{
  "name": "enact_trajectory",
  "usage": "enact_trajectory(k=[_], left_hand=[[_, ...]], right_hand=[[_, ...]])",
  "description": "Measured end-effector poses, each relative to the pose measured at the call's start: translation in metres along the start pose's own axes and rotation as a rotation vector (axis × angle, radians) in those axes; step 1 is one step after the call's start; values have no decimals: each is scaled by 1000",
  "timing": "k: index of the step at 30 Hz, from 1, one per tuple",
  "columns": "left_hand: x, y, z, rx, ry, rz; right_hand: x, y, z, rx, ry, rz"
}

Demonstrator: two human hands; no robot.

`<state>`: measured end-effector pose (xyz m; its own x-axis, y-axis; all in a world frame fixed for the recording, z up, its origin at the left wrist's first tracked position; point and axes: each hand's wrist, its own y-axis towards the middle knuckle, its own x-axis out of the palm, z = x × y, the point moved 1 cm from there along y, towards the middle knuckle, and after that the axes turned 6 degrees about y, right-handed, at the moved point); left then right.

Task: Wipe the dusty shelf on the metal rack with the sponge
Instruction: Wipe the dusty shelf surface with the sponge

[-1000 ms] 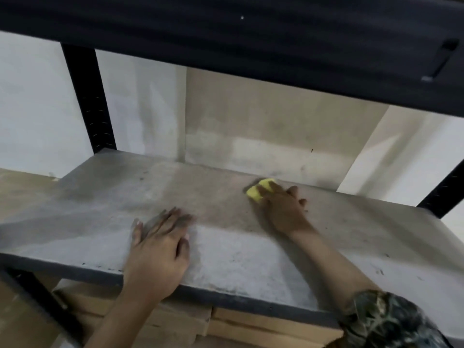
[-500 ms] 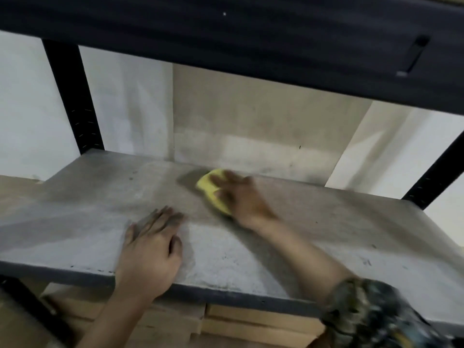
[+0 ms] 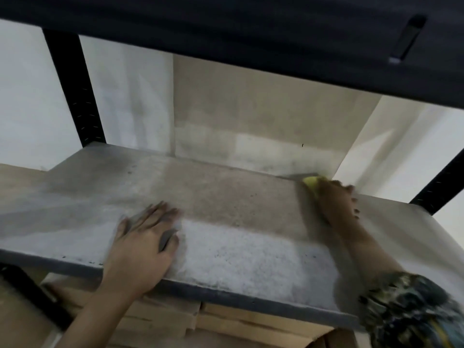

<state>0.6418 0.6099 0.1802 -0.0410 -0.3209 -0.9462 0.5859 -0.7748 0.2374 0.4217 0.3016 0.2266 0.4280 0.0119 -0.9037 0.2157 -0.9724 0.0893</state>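
A grey dusty shelf (image 3: 226, 204) of the black metal rack spans the view. My right hand (image 3: 335, 200) presses a yellow sponge (image 3: 310, 182) onto the shelf near its back right edge, by the wall; only the sponge's front tip shows past my fingers. My left hand (image 3: 143, 244) lies flat, palm down and fingers apart, on the shelf close to the front edge, left of centre. A pale dusty patch lies between the two hands near the front.
A dark upper shelf (image 3: 251, 41) hangs low over the work area. Black rack posts stand at the back left (image 3: 75, 91) and back right (image 3: 442, 182). Wooden boards (image 3: 226, 320) are stacked below the shelf. A white wall lies behind.
My right hand swept the sponge left across the back of the shelf, then far right to the back right edge. My left hand stayed flat in place.
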Motion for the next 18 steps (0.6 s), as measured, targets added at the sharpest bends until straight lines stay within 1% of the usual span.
enact_trajectory(k=[2,3,5,6,7,9,10,11,13,16,18], left_hand=[[1,-1,1,0,-4,11],[1,-1,1,2,-10,16],[1,0,2,1,-18,20],[0,1,2,2,-21,21],[0,2,2,4,-25,24],[0,3,3,6,-35,33],[-1,4,2,6,-37,36],[0,4,1,9,-38,34],[1,3,0,24,-35,41],[3,3,-2,20,-29,38],[4,3,-3,24,-26,31]], right_hand=[[-19,7,43,57,-20,53],[-28,11,58,96,-16,46],[-42,13,75,171,11,40],[-45,15,76,151,8,69],[-49,8,65,81,-1,100],[-47,-13,25,-190,53,129],[-41,-31,-3,-328,130,77],[-33,-53,-29,-443,184,-15],[-9,-97,-72,-670,208,-196],[23,-166,-102,-853,-6,-396],[33,-191,-101,-882,-48,-438]])
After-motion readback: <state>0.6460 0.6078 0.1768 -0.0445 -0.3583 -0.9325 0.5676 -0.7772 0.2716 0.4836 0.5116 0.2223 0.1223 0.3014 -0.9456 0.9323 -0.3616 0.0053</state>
